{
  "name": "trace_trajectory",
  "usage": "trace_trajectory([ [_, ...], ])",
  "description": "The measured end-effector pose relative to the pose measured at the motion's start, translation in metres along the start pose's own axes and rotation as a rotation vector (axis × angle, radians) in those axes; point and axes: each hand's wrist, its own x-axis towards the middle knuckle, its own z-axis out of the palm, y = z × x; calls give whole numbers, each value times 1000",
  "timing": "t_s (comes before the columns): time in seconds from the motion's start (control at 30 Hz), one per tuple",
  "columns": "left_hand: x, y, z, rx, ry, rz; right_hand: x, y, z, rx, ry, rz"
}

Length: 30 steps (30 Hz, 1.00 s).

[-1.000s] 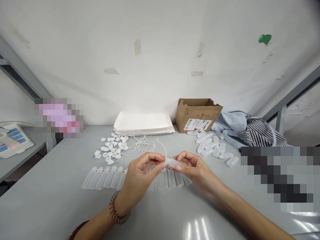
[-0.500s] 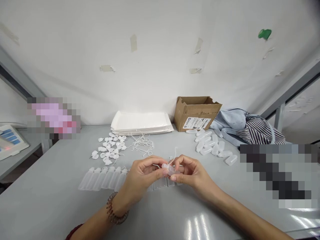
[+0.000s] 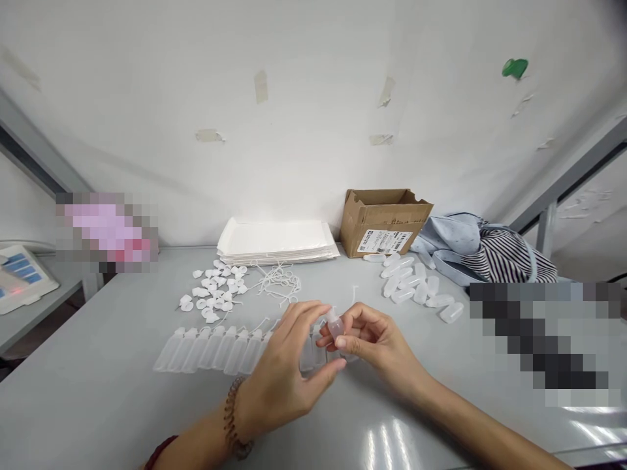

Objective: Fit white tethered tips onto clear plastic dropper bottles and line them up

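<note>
My right hand (image 3: 369, 341) pinches a small clear plastic bottle (image 3: 335, 324) with a thin white string rising from it. My left hand (image 3: 289, 375) hovers just left of the bottle, its fingers apart and curved, with fingertips close to the bottle. Both hands are above a row of several clear bottles (image 3: 215, 349) lying side by side on the grey table (image 3: 98, 405). Loose white heart-shaped tags (image 3: 213, 294) and a tangle of white strings (image 3: 279, 281) lie farther back.
A stack of white paper bags (image 3: 277, 240) and an open cardboard box (image 3: 385, 222) stand against the wall. Loose clear bottles (image 3: 416, 287) lie at the right, beside striped and blue cloth (image 3: 484, 251). A device with blue buttons (image 3: 19, 277) sits on a side table at the left.
My left hand has let go of the bottle and drawn back and down with its fingers spread. My right hand has turned the bottle more upright. More of the bottle row shows.
</note>
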Motion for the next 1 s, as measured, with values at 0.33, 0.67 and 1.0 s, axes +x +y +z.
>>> trace_trajectory([
  [0.33, 2, 4, 12, 185, 136, 148, -6, 3, 6, -95, 6, 7],
  [0.67, 10, 1, 9, 177, 40, 115, 2, -27, -28, -774, -51, -113],
  [1.0, 46, 22, 51, 203, -244, -87, -4, -60, -75, -1271, -8, -89],
])
